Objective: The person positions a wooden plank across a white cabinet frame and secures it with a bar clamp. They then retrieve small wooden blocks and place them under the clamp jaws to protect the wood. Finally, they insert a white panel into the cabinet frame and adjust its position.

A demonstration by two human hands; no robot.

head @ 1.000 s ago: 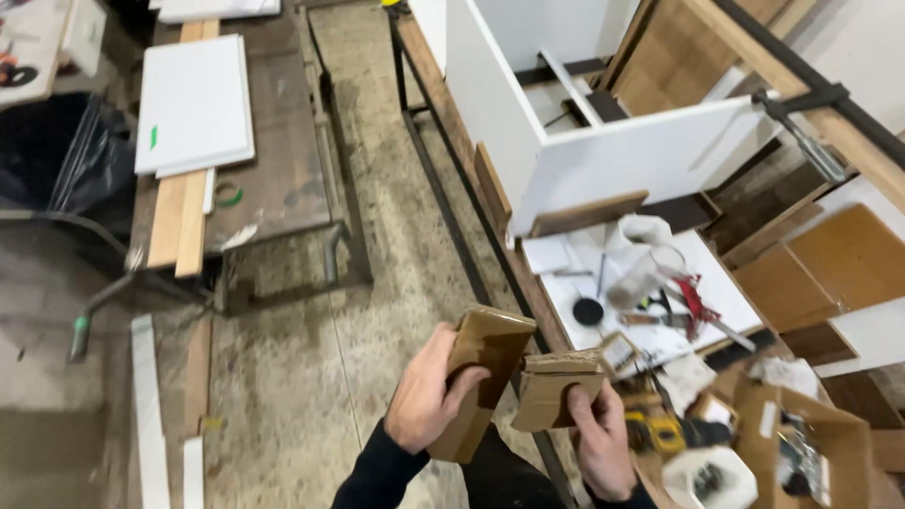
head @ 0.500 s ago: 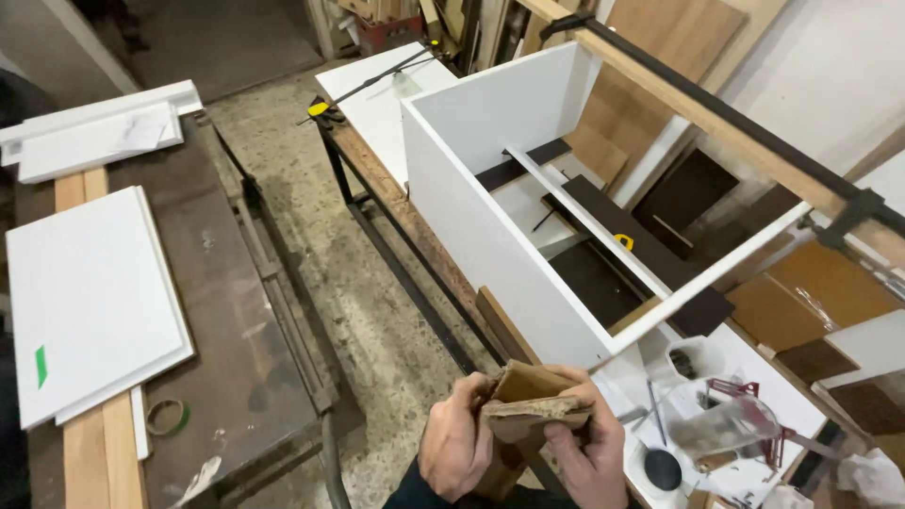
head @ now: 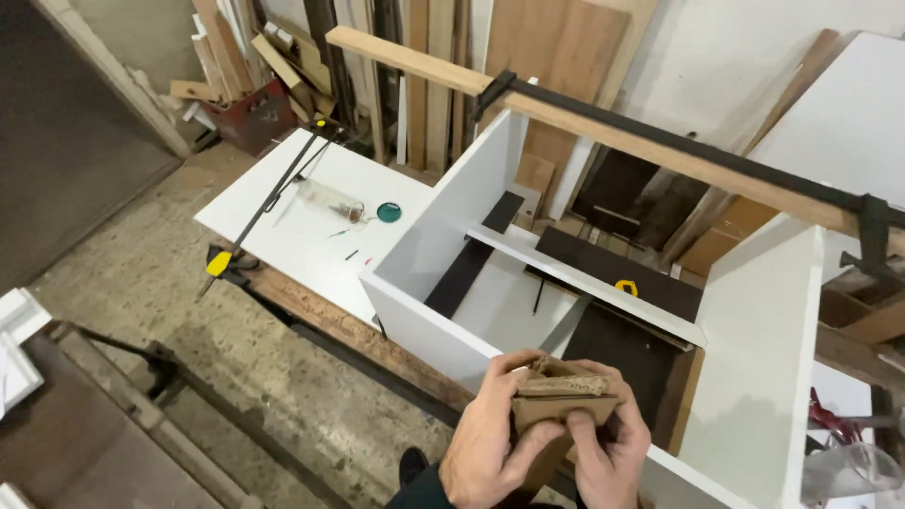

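Two stacked wooden blocks are gripped closed by the left hand and right hand, above the white cabinet's near edge; its interior is open beyond.

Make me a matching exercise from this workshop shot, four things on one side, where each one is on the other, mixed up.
1. wooden blocks
2. long bar clamp
3. green round lid
4. yellow piece

A. on the flat white panel
B. across the top of the white cabinet
C. inside the cabinet, on a dark board
D. held in both hands

Pairs: 1-D, 2-B, 3-A, 4-C
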